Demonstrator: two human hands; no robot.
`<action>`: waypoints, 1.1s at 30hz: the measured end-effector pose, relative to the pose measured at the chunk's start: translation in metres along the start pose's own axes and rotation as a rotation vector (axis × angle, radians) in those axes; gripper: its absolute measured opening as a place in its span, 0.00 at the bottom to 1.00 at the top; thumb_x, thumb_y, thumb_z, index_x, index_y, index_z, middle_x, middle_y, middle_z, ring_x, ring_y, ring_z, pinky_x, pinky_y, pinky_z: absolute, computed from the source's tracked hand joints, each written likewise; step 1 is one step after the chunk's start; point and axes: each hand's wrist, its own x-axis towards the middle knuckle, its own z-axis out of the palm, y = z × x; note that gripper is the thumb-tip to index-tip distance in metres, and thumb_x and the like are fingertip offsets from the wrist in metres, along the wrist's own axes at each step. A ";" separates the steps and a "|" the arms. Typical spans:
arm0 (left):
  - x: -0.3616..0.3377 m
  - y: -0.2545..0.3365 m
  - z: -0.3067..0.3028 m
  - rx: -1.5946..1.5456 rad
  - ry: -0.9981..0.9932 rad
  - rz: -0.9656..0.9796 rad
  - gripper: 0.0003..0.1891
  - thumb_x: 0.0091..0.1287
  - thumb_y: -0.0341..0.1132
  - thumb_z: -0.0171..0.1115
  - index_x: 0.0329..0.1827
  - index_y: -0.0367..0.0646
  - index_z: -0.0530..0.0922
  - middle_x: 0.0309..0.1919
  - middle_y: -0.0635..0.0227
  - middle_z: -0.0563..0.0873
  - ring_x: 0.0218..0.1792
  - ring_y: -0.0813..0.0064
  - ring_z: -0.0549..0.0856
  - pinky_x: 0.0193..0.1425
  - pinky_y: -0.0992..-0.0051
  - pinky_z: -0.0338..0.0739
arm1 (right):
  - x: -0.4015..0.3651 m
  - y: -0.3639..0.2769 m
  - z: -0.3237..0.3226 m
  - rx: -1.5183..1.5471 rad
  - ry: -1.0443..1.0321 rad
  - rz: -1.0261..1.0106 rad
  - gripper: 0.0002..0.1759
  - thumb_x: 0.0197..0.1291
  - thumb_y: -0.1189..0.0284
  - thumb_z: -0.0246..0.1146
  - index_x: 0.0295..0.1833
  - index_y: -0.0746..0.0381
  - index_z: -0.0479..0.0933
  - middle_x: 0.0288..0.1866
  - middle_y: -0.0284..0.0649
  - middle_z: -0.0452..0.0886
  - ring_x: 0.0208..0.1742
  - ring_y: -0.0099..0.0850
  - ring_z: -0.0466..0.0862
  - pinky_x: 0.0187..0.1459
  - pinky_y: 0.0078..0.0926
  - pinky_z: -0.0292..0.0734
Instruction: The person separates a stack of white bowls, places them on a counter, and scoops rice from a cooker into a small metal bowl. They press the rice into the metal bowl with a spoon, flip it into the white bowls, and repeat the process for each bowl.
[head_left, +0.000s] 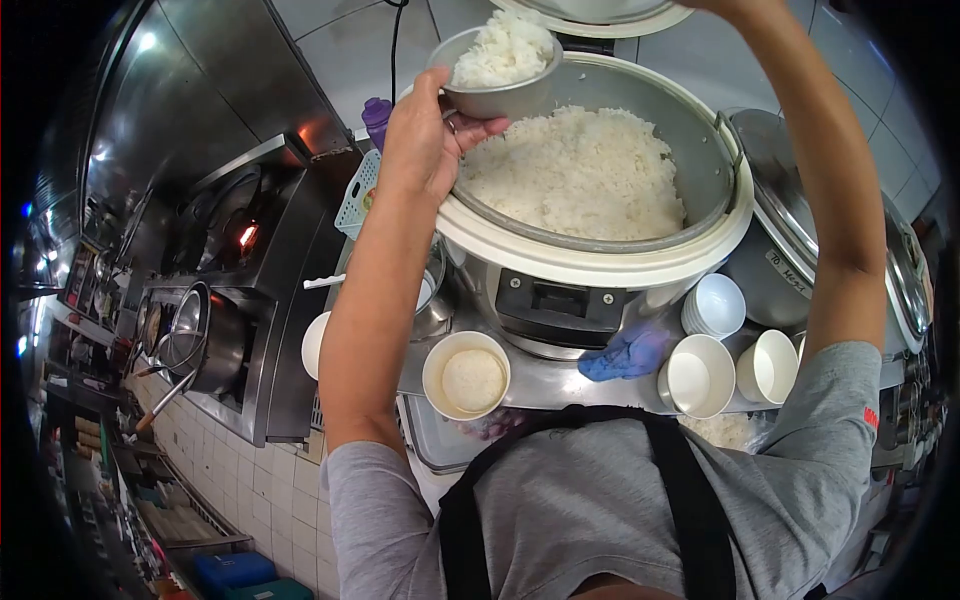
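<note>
My left hand (440,135) is closed round a small metal bowl (500,98), heaped with cooked white rice (505,48). The bowl is held over the left rim of a large rice cooker (600,262), whose pot holds a broad mound of rice (585,170). My right arm reaches up past the cooker's right side. Only the edge of my right hand (725,6) shows at the top of the view, near the cooker's raised lid (600,18); its fingers are out of sight. Below the cooker, a white bowl (467,375) holds a rounded portion of rice.
A blue cloth (630,352) lies before the cooker. Two white bowls (697,376) and a stack of small bowls (714,305) stand to its right, beside a lidded grey pot (775,270). A stove with a flame (248,236) and a pot (215,345) is at left.
</note>
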 end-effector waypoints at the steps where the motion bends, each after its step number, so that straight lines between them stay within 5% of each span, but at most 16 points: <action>1: 0.000 0.000 0.000 -0.022 0.022 0.019 0.22 0.69 0.40 0.47 0.53 0.25 0.67 0.46 0.50 0.76 0.39 0.62 0.83 0.37 0.67 0.86 | 0.005 -0.007 0.023 -0.014 -0.098 -0.027 0.06 0.47 0.69 0.63 0.29 0.57 0.83 0.29 0.43 0.83 0.33 0.42 0.84 0.34 0.38 0.76; 4: 0.000 -0.002 -0.002 -0.078 0.085 0.088 0.21 0.69 0.40 0.47 0.52 0.26 0.68 0.45 0.51 0.77 0.39 0.62 0.82 0.37 0.66 0.86 | 0.015 -0.057 0.083 0.286 -0.205 -0.450 0.08 0.47 0.66 0.64 0.29 0.59 0.82 0.29 0.44 0.83 0.35 0.42 0.83 0.35 0.39 0.76; 6: 0.001 -0.002 -0.005 -0.098 0.110 0.120 0.20 0.69 0.40 0.48 0.51 0.27 0.68 0.44 0.51 0.77 0.40 0.62 0.82 0.37 0.66 0.86 | 0.015 -0.095 0.138 0.560 -0.023 -0.499 0.15 0.47 0.68 0.67 0.44 0.56 0.83 0.38 0.38 0.83 0.44 0.33 0.79 0.53 0.33 0.67; 9: 0.001 -0.002 -0.007 -0.095 0.120 0.140 0.19 0.68 0.40 0.48 0.51 0.28 0.68 0.44 0.53 0.76 0.41 0.63 0.81 0.38 0.65 0.86 | 0.020 -0.145 0.139 0.489 0.032 -0.729 0.15 0.46 0.68 0.65 0.43 0.54 0.83 0.37 0.34 0.85 0.42 0.36 0.82 0.47 0.39 0.66; 12: 0.003 -0.003 -0.008 -0.102 0.137 0.166 0.19 0.68 0.39 0.49 0.51 0.28 0.68 0.44 0.53 0.76 0.42 0.63 0.81 0.38 0.63 0.86 | 0.014 -0.147 0.117 0.499 -0.187 -0.681 0.16 0.49 0.67 0.63 0.46 0.49 0.83 0.41 0.31 0.85 0.44 0.33 0.82 0.50 0.40 0.62; 18: 0.006 -0.004 -0.010 -0.111 0.130 0.175 0.19 0.68 0.40 0.50 0.51 0.29 0.68 0.44 0.54 0.76 0.42 0.63 0.81 0.39 0.63 0.86 | -0.021 -0.159 0.111 0.946 -0.260 -0.780 0.19 0.48 0.69 0.62 0.49 0.52 0.83 0.43 0.36 0.85 0.44 0.36 0.82 0.51 0.34 0.68; 21: 0.005 -0.004 -0.009 -0.092 0.114 0.173 0.19 0.67 0.39 0.50 0.50 0.30 0.68 0.43 0.54 0.76 0.43 0.63 0.81 0.39 0.63 0.86 | -0.031 -0.136 0.100 1.064 -0.418 -0.697 0.19 0.50 0.74 0.61 0.51 0.60 0.82 0.45 0.43 0.84 0.41 0.35 0.81 0.47 0.26 0.72; 24: 0.003 -0.003 -0.009 -0.084 0.121 0.159 0.19 0.67 0.39 0.51 0.50 0.30 0.68 0.44 0.54 0.76 0.42 0.63 0.81 0.38 0.64 0.86 | -0.039 -0.107 0.094 1.235 -0.689 -0.596 0.18 0.51 0.74 0.63 0.51 0.60 0.81 0.43 0.40 0.85 0.38 0.28 0.81 0.38 0.21 0.74; 27: 0.005 -0.003 -0.008 -0.067 0.130 0.139 0.19 0.67 0.39 0.51 0.51 0.30 0.68 0.44 0.53 0.76 0.42 0.63 0.81 0.38 0.64 0.86 | -0.046 -0.070 0.094 1.224 -0.882 -0.482 0.15 0.52 0.70 0.64 0.46 0.62 0.83 0.35 0.36 0.84 0.38 0.24 0.80 0.41 0.23 0.74; 30: 0.005 -0.003 -0.007 -0.016 0.131 0.097 0.20 0.67 0.40 0.52 0.53 0.30 0.68 0.46 0.53 0.76 0.43 0.63 0.81 0.39 0.65 0.86 | -0.062 -0.026 0.092 1.363 -0.722 -0.265 0.16 0.49 0.75 0.65 0.46 0.62 0.82 0.30 0.29 0.80 0.27 0.19 0.72 0.32 0.19 0.70; 33: 0.005 -0.003 -0.005 0.078 0.060 0.032 0.23 0.67 0.40 0.53 0.56 0.28 0.67 0.49 0.52 0.75 0.45 0.63 0.81 0.41 0.68 0.87 | -0.057 0.015 0.079 1.119 -0.601 -0.136 0.15 0.50 0.74 0.64 0.45 0.63 0.82 0.29 0.31 0.82 0.29 0.23 0.77 0.32 0.24 0.73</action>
